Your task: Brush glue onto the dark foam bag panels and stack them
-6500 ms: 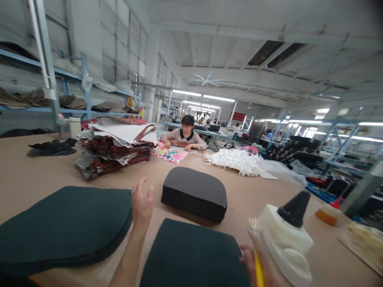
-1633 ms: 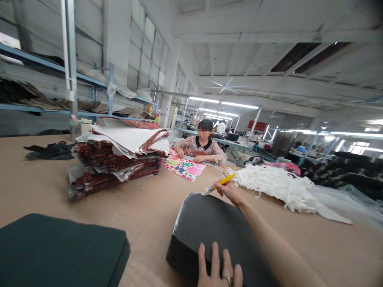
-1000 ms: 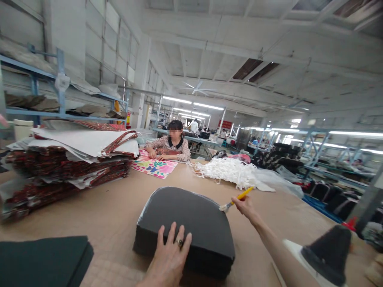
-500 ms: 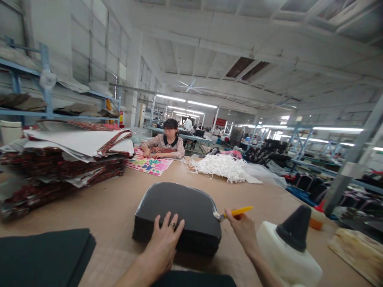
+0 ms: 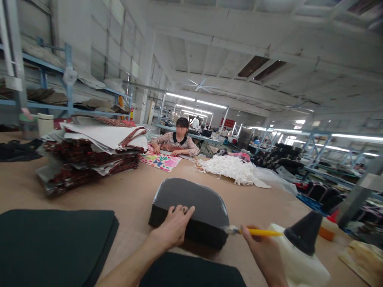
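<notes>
A stack of black sheets with a rounded top edge (image 5: 191,199) lies on the brown table (image 5: 131,195), with whitish smears along its upper rim. My left hand (image 5: 175,225) rests on the front edge of the stack, its fingers bent over the top sheet. My right hand (image 5: 260,247) grips a yellow-handled brush (image 5: 263,232), whose pale bristles meet the stack's right front corner. Just right of that hand stands a white bottle with a black cone cap (image 5: 305,255). Dark green-black sheets (image 5: 54,243) lie at the left, and another dark sheet (image 5: 191,271) at the bottom.
Across the table a person (image 5: 176,141) sits at a floral sheet (image 5: 161,161). Bundled red-patterned pieces (image 5: 95,155) are piled at the left. White strips (image 5: 230,169) lie beyond the stack. An orange bottle with a red tip (image 5: 328,227) and a yellowish block (image 5: 363,259) are at the right.
The brush has moved down the stack's right edge to the front corner. My left hand's fingers are drawn closer to the front edge. The whole view has shifted, with more showing at the left.
</notes>
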{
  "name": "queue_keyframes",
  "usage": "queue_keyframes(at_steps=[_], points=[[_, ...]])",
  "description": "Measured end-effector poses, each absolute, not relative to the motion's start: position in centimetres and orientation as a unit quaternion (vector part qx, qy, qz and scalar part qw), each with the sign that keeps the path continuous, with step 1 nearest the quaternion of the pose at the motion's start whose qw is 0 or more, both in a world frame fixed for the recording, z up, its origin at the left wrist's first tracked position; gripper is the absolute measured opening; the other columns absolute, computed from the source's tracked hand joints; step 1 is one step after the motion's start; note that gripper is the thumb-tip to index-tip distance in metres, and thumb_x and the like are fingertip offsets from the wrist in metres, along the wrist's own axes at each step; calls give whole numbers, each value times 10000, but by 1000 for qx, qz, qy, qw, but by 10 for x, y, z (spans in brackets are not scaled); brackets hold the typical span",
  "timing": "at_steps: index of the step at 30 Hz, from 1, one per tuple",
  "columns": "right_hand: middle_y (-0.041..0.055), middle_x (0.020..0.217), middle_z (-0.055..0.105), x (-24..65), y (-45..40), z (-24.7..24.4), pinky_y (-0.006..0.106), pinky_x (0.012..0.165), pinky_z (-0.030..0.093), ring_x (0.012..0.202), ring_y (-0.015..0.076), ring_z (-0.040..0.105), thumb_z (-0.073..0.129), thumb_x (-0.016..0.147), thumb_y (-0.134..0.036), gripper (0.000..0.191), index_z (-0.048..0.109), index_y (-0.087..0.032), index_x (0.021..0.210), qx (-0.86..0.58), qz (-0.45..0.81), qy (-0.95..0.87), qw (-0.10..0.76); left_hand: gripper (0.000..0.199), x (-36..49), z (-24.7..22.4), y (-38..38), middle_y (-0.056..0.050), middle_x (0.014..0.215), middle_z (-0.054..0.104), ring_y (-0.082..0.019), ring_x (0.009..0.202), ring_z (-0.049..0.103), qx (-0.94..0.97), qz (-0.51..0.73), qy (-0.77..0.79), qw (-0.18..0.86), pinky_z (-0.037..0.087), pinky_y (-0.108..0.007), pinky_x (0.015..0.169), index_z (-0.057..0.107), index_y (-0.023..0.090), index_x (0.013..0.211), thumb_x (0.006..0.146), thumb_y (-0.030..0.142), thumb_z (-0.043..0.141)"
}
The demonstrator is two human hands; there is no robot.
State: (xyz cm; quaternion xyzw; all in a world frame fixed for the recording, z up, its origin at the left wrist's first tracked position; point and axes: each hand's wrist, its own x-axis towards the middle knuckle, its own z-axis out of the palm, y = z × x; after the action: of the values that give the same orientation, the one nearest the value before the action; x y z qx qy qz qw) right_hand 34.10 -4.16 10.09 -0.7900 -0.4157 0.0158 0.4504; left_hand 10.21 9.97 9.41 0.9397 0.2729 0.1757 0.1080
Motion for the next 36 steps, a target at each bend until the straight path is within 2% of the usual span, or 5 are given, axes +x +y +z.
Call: queue_keyframes(at_steps=[7,15,25,29,36], points=[[-33,521,538,275,24,128,219,451,399,467,115,496,611,672,-513,336,625,-192,766,-599,201,-525,570,599,37,98,182,-96,1094,610,-183,1037,533,865,298,345,209,376,-355,952,415,126,1264,690,2,295],[-39,502,525,186,124,122,226,437,403,417,91,466,611,645,-458,288,604,-172,680,-513,322,-609,513,605,24,104,211,-88,915,701,-177,817,644,867,246,349,256,491,-293,749,448,69,1232,649,-20,314],[-24,327,460,389,-15,125,253,370,305,343,140,445,616,551,-378,219,545,-218,420,-741,142,-449,479,438,47,120,181,-66,974,663,-247,991,559,903,165,372,138,341,-444,916,547,203,1129,704,108,501],[1,457,568,413,-45,136,275,457,387,477,193,544,639,559,-455,246,659,-216,616,-789,33,-389,474,638,89,129,148,-142,1230,514,-335,1132,437,943,119,290,107,307,-487,939,506,193,1194,612,363,706],[-7,591,597,373,-26,141,289,746,433,706,193,585,597,690,-512,420,636,-172,932,-659,153,-471,566,604,123,131,146,-135,1181,521,-285,1072,490,968,45,224,101,393,-357,897,537,172,1167,628,355,739]])
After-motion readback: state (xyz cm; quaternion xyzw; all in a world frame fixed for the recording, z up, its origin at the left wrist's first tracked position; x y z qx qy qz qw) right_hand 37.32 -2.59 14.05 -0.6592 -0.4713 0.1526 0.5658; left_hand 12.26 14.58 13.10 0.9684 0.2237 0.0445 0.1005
